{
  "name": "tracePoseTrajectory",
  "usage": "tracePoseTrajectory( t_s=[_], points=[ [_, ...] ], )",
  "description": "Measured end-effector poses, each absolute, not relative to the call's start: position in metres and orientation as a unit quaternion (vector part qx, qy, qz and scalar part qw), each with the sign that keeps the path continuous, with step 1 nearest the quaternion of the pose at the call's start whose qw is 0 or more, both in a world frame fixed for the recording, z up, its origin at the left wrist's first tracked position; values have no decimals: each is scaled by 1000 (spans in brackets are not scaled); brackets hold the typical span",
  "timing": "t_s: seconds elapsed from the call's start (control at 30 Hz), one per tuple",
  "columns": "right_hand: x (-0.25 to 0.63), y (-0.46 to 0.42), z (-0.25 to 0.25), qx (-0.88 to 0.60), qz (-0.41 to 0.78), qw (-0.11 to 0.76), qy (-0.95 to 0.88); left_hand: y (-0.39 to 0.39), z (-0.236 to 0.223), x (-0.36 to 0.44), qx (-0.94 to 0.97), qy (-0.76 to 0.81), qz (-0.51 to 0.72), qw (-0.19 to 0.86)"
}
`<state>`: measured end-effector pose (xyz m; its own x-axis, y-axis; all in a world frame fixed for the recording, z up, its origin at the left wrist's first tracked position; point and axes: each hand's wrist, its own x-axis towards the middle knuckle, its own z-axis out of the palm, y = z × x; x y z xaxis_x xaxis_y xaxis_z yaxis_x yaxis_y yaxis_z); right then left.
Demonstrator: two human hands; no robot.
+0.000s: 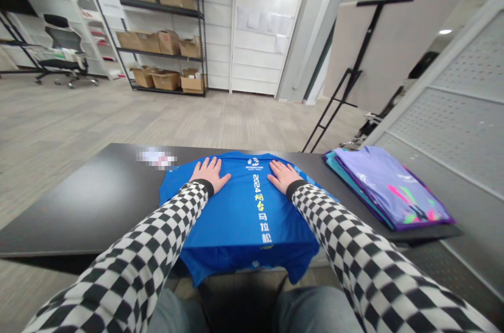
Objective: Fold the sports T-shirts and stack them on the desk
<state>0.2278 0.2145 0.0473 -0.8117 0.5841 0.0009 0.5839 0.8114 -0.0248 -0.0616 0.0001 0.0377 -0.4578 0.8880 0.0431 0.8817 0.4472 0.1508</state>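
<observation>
A blue T-shirt [236,212] lies folded on a black table [79,207], in the middle of the table's near side, and its lower part hangs over the near edge toward the person who is sitting there. On the shirt there is a small round logo, and under it the words "2024 烟台马拉松" run down the front in white and yellow letters. The person's left hand [210,173] and right hand [284,175] both rest flat on the upper part of the shirt, one on each side of the printed words, with the palms down and the fingers a little spread. Neither hand is closing on the cloth, so the grip is fully open and is holding nothing. The sleeves [338,249] have a black and white check pattern with black cuffs. To the right of the shirt, well apart from the right hand, a stack of folded shirts [388,188] in purple and teal lies on the table. To the left there is a small white object [155,158], but it is blurred and I cannot tell what it is. Beyond the table, on a carpet floor [118,117], stand a metal shelf [157,28] with cardboard boxes [167,80] and an office chair [63,54].
</observation>
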Motion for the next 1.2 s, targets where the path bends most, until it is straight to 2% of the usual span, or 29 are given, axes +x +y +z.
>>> tracePoseTrajectory(
  t_s=[0.17,0.27,0.4,0.53,0.73,0.9,1.0,1.1,1.2],
  points=[
    [212,193,70,-284,-36,2,-958,1,38,-61,519,852,70,21],
    [228,176,83,-330,-7,86,-940,1,39,-61,518,852,64,25],
    [306,173,71,-406,17,192,-893,2,37,-62,522,850,69,21],
    [376,190,42,-479,32,147,-865,1,36,-63,522,850,69,20],
    [371,201,29,-481,61,98,-869,2,38,-62,520,852,58,18],
    [371,203,28,-497,79,145,-852,2,40,-63,523,850,63,15],
    [373,202,28,-503,74,187,-840,-6,45,-60,532,841,91,-41],
    [373,200,32,-498,85,192,-842,-16,55,-52,540,832,106,-72],
    [371,199,36,-503,109,186,-837,-21,68,-48,559,822,100,-42]
  ],
)
